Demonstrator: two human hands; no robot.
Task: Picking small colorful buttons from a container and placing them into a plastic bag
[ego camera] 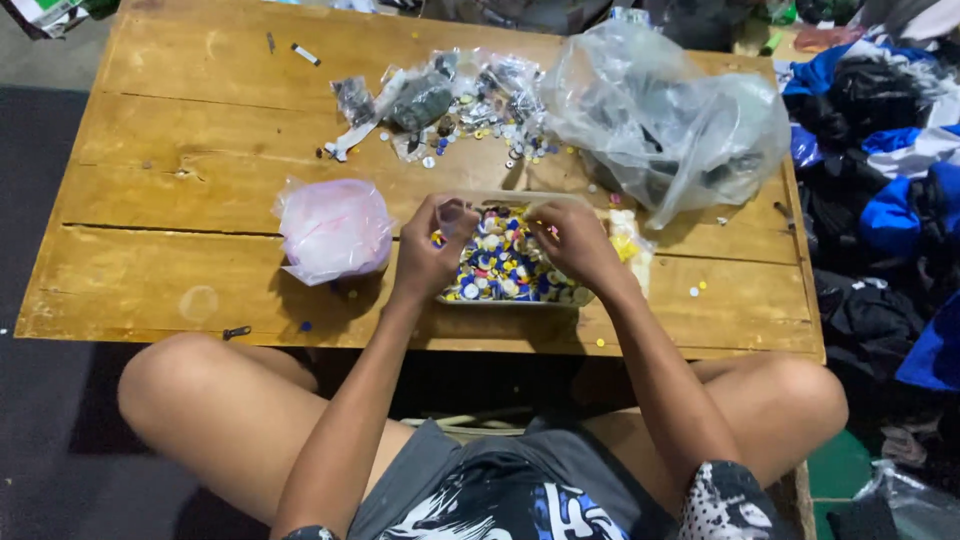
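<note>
A shallow clear tray (520, 297) full of small blue, white and yellow buttons (505, 265) sits at the near edge of a low wooden table (180, 130). My left hand (432, 245) hovers over the tray's left side and pinches a small clear plastic bag (452, 213) at its fingertips. My right hand (572, 240) is over the tray's right side, fingers curled towards the same small bag; whether it grips anything I cannot tell.
A pink-and-white plastic bag (335, 228) lies left of the tray. A big clear bag (665, 120) with dark contents stands behind on the right. Loose buttons and small packets (450, 105) are scattered at the table's back. Piled blue and black clothes (885, 170) lie right of the table.
</note>
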